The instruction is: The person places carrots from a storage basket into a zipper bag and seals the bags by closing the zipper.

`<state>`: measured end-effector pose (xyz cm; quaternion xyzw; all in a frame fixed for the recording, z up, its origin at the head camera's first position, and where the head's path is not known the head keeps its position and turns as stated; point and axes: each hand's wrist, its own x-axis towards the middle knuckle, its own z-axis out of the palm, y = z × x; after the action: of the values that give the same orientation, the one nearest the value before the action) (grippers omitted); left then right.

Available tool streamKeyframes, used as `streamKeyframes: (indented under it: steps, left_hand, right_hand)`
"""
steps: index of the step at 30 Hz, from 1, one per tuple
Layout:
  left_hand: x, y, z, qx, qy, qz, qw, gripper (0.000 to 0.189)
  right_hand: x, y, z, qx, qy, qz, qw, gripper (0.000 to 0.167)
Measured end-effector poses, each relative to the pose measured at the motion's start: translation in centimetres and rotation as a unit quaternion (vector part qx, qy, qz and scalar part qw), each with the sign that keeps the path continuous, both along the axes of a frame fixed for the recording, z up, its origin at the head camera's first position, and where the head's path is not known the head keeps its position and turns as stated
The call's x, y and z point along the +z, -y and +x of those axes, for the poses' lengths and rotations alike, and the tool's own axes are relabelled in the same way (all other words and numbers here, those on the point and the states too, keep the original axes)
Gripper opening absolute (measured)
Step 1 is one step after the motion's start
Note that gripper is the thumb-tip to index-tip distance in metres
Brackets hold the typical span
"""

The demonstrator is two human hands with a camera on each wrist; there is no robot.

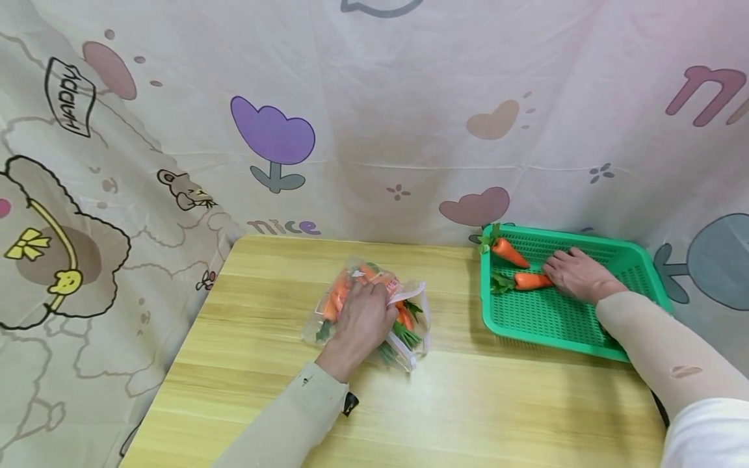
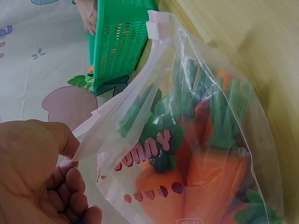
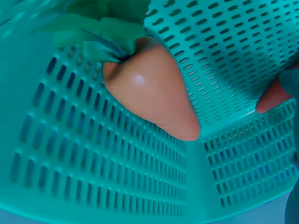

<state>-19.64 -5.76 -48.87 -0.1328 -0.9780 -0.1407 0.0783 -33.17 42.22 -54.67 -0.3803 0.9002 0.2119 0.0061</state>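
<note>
In the head view my left hand [image 1: 361, 322] lies over a clear zip bag [image 1: 318, 318] packed with carrots. The left wrist view shows thumb and forefinger of the left hand [image 2: 35, 172] pinching the bag's edge, the other fingers curled below. Through the plastic show several orange carrots [image 2: 217, 182] with green stems. My right hand [image 1: 576, 274] is down inside a green basket [image 1: 562, 344], its curled fingers round the tip of a carrot [image 1: 531, 281]; the thumb is hidden. Another carrot [image 1: 509, 252] lies just behind it. In the right wrist view a carrot [image 3: 149, 88] leans in a basket corner.
The basket stands at the right rear of a wooden table [image 1: 251, 312], with its slotted walls upright. The bag sits near the middle. Printed fabric [image 1: 374, 130] hangs close along the back and left edges of the table. A white slider [image 2: 159, 29] sits on the bag's zip.
</note>
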Motion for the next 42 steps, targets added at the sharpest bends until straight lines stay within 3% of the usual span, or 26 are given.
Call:
streamKeyframes:
  steps: [7,12,19,26,34,42]
  left_hand:
    - [0.1,-0.3,0.3,-0.018,-0.001,0.002,0.9998,0.020]
    - [0.1,-0.5,0.4,-0.021,-0.006,-0.003,0.9997,0.020]
    - [0.2,-0.3,0.5,-0.011,0.020,0.003,0.9997,0.020]
    - [0.2,-0.2,0.5,-0.017,0.018,0.008,0.9997,0.021]
    - [0.3,-0.2,0.2,-0.026,0.006,0.004,0.9996,0.020]
    - [0.5,-0.1,-0.2,-0.030,0.001,0.013,0.9995,0.022]
  right_hand:
    - [0.3,-0.2,0.9,-0.006,0.001,0.017,0.9998,0.017]
    - [0.6,-0.4,1.4,-0.021,-0.002,0.001,0.9998,0.017]
    - [1.5,-0.7,1.9,-0.004,-0.038,-0.019,0.9991,0.038]
    - [2.2,-1.0,2.5,0.001,-0.065,-0.045,0.9969,0.031]
    - [3.5,-0.7,2.8,-0.018,-0.101,-0.010,0.9947,0.037]
    - [4.8,0.0,3.2,-0.068,-0.126,-0.091,0.9856,0.036]
